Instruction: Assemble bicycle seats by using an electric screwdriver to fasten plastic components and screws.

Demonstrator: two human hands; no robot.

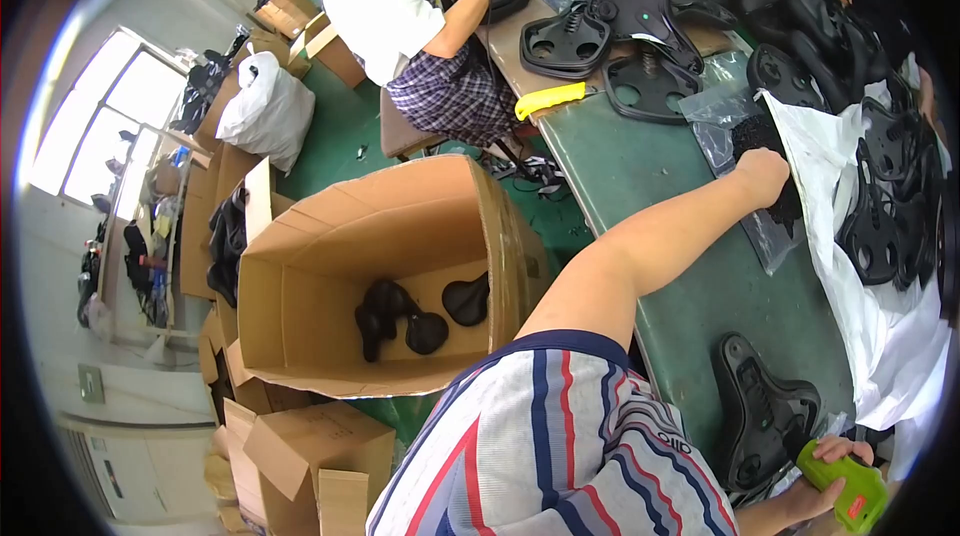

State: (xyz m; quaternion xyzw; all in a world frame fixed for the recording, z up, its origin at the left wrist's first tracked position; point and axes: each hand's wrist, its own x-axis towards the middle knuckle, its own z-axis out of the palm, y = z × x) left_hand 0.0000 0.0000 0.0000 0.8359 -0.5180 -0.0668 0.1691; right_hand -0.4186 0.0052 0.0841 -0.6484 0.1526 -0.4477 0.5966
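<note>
My left hand (765, 177) is stretched across the green table, fingers curled and closed at a clear plastic bag (712, 126) of small black pieces (752, 139). What the fingers hold, if anything, is hidden. Down at the lower right, my right hand (838, 466) is wrapped round a lime-green power screwdriver (858, 498). Its dark front end meets the near end of a black bicycle saddle base (752, 414), which lies underside up on the table. The exact contact is hard to make out.
A white sack (868, 366) with black saddle bases (872, 236) stands right. More saddle parts (655, 16) lie farther up the table, near a yellow-handled knife (550, 99). A big cardboard box (310, 286) holding several saddles stands left. A co-worker (400, 26) sits beyond.
</note>
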